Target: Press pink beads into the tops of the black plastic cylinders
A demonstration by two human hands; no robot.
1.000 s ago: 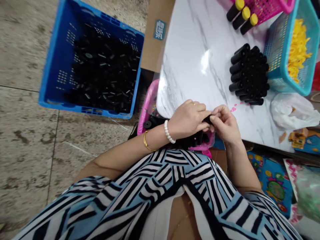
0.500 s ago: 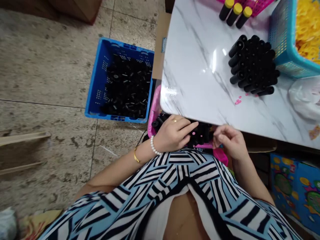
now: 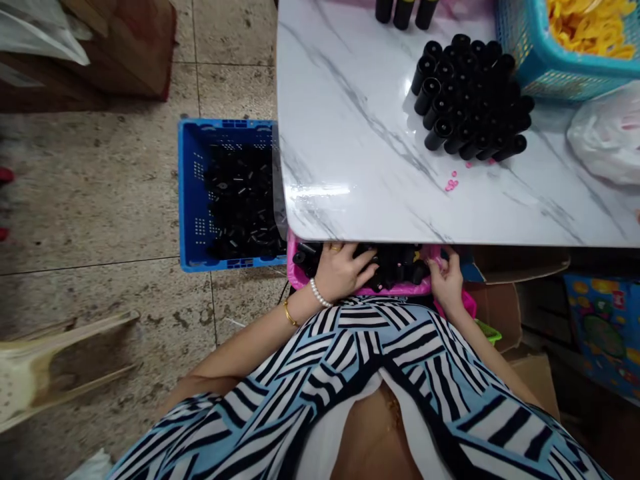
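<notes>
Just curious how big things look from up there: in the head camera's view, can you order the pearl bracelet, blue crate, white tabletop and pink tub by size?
By visible area, largest to smallest:
1. white tabletop
2. blue crate, partly hidden
3. pink tub, partly covered
4. pearl bracelet

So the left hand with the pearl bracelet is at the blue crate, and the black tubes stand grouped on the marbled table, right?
Not quite: the head view shows the left hand with the pearl bracelet at the pink bin, not the blue crate. The black tubes do stand grouped on the marbled table.
</notes>
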